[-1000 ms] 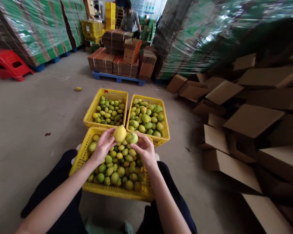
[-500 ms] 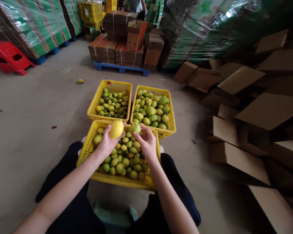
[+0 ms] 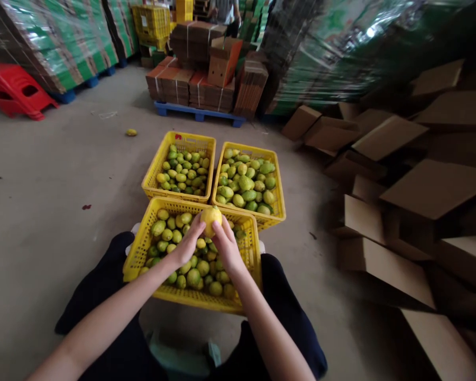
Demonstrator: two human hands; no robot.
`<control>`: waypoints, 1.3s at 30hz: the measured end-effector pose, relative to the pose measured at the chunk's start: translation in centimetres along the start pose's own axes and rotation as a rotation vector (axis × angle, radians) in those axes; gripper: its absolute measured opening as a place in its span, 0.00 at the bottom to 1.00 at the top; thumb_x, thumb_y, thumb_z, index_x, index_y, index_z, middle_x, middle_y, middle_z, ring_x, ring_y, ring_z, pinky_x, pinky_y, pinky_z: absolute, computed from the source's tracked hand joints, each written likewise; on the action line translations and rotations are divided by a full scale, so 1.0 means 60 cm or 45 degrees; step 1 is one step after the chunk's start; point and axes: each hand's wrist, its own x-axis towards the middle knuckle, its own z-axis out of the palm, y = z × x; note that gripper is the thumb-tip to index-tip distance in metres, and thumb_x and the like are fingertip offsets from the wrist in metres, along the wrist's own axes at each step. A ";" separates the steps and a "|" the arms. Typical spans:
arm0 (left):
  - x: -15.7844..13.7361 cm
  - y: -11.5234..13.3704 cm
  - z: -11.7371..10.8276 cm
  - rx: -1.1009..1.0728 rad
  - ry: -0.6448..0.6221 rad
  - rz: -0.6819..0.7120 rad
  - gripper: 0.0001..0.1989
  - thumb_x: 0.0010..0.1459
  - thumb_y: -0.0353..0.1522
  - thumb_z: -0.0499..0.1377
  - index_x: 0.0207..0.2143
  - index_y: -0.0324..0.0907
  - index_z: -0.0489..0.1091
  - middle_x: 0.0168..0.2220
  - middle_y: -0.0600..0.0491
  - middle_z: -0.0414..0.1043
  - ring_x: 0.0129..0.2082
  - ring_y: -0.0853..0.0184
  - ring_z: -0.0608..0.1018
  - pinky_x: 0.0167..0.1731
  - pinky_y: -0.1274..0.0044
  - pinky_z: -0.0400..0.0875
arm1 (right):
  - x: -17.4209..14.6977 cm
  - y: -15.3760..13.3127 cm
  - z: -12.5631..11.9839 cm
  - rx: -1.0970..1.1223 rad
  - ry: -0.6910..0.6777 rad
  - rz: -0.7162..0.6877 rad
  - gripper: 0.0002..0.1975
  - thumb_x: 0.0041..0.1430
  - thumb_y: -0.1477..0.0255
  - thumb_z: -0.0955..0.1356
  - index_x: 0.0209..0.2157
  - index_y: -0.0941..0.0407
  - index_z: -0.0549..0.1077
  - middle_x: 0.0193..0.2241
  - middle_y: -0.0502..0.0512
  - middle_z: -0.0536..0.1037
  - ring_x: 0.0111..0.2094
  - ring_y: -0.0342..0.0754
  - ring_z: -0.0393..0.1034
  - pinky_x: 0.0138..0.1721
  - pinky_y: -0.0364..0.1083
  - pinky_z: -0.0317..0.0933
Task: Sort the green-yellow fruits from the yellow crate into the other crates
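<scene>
A yellow lemon [image 3: 211,221] is held up between both hands, above the far side of the near yellow crate [image 3: 198,302]. My left hand [image 3: 189,239] grips the fruit from its left, fingers bent against it. From the right, my right hand [image 3: 227,242] has its fingers closed on the same lemon. Beneath the hands, the crate between my legs holds many green and yellowish lemons [image 3: 194,277]. My hands and forearms hide some of these. The palms do not show.
Beyond the near crate stand two more yellow crates, one at left [image 3: 150,172] and one at right [image 3: 281,201], both with lemons. A single lemon [image 3: 131,132] lies on the floor. Cardboard boxes [image 3: 400,270] pile up at right. A red stool [image 3: 21,92] and a loaded blue pallet [image 3: 198,114] stand farther off.
The yellow lemon has moved right, from my left hand alone to between both hands. The green lemon is no longer visible in my right hand, which has moved slightly left.
</scene>
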 end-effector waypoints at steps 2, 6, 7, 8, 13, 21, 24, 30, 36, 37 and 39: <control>-0.005 -0.004 0.003 0.122 -0.077 0.057 0.25 0.59 0.45 0.58 0.57 0.48 0.70 0.59 0.52 0.70 0.67 0.58 0.60 0.64 0.66 0.58 | -0.001 -0.008 -0.003 0.007 0.116 0.001 0.25 0.58 0.51 0.67 0.52 0.50 0.74 0.52 0.53 0.76 0.58 0.55 0.66 0.60 0.54 0.60; -0.005 0.004 0.007 0.379 -0.079 0.195 0.22 0.61 0.42 0.57 0.57 0.49 0.70 0.61 0.53 0.68 0.67 0.59 0.59 0.66 0.67 0.54 | -0.005 -0.023 -0.003 0.176 0.071 0.082 0.28 0.55 0.49 0.69 0.51 0.50 0.74 0.51 0.54 0.76 0.53 0.56 0.70 0.53 0.54 0.68; -0.002 0.009 0.007 0.418 -0.053 0.216 0.22 0.60 0.42 0.59 0.56 0.49 0.70 0.61 0.52 0.69 0.66 0.58 0.61 0.66 0.67 0.54 | -0.007 -0.027 -0.002 0.242 0.048 0.100 0.28 0.54 0.49 0.70 0.53 0.50 0.73 0.51 0.54 0.76 0.51 0.56 0.71 0.51 0.54 0.69; 0.002 0.014 0.006 0.430 -0.034 0.224 0.23 0.59 0.43 0.60 0.55 0.47 0.71 0.60 0.50 0.70 0.65 0.57 0.64 0.65 0.66 0.56 | -0.008 -0.030 -0.001 0.304 0.029 0.105 0.29 0.54 0.50 0.70 0.54 0.49 0.72 0.51 0.54 0.77 0.50 0.55 0.72 0.49 0.54 0.71; 0.021 0.034 0.000 0.336 0.064 0.234 0.25 0.51 0.42 0.68 0.49 0.42 0.73 0.53 0.44 0.75 0.56 0.53 0.74 0.56 0.65 0.68 | -0.004 -0.033 0.003 0.349 -0.029 0.053 0.30 0.56 0.47 0.68 0.56 0.47 0.68 0.51 0.56 0.76 0.45 0.55 0.76 0.43 0.54 0.73; 0.012 0.074 0.001 0.065 0.240 0.411 0.28 0.42 0.29 0.73 0.49 0.45 0.74 0.53 0.48 0.74 0.56 0.57 0.74 0.56 0.71 0.67 | 0.014 -0.025 -0.022 -0.271 0.254 -0.359 0.24 0.54 0.57 0.73 0.50 0.49 0.69 0.45 0.56 0.78 0.46 0.54 0.74 0.49 0.54 0.68; 0.009 0.081 -0.004 0.086 0.102 0.366 0.29 0.42 0.27 0.73 0.49 0.45 0.75 0.50 0.49 0.75 0.54 0.57 0.75 0.54 0.70 0.70 | 0.012 -0.029 -0.022 -0.286 0.238 -0.479 0.25 0.53 0.60 0.74 0.50 0.50 0.67 0.46 0.57 0.77 0.47 0.53 0.73 0.51 0.54 0.67; 0.005 0.092 -0.011 0.173 0.003 0.402 0.23 0.39 0.26 0.73 0.41 0.43 0.77 0.49 0.48 0.71 0.54 0.56 0.72 0.52 0.69 0.71 | 0.008 -0.036 -0.019 -0.326 0.249 -0.565 0.24 0.49 0.64 0.77 0.48 0.49 0.70 0.46 0.55 0.75 0.47 0.52 0.72 0.52 0.54 0.67; 0.000 0.095 -0.007 0.233 -0.019 0.539 0.21 0.39 0.25 0.73 0.39 0.45 0.78 0.48 0.51 0.66 0.53 0.59 0.72 0.49 0.72 0.73 | 0.012 -0.035 -0.025 -0.257 0.219 -0.531 0.27 0.47 0.62 0.78 0.49 0.49 0.72 0.50 0.58 0.74 0.48 0.54 0.73 0.52 0.56 0.68; 0.000 0.095 -0.008 0.229 -0.017 0.535 0.21 0.39 0.25 0.73 0.38 0.44 0.78 0.47 0.50 0.67 0.52 0.59 0.72 0.50 0.71 0.72 | 0.012 -0.036 -0.025 -0.265 0.210 -0.532 0.26 0.47 0.62 0.77 0.49 0.49 0.73 0.50 0.58 0.74 0.49 0.55 0.72 0.53 0.57 0.68; 0.000 0.095 -0.011 0.202 -0.011 0.519 0.21 0.37 0.24 0.74 0.37 0.44 0.78 0.46 0.50 0.68 0.52 0.58 0.72 0.50 0.71 0.72 | 0.010 -0.040 -0.025 -0.265 0.201 -0.532 0.27 0.47 0.62 0.78 0.49 0.50 0.73 0.50 0.58 0.75 0.49 0.55 0.73 0.53 0.57 0.67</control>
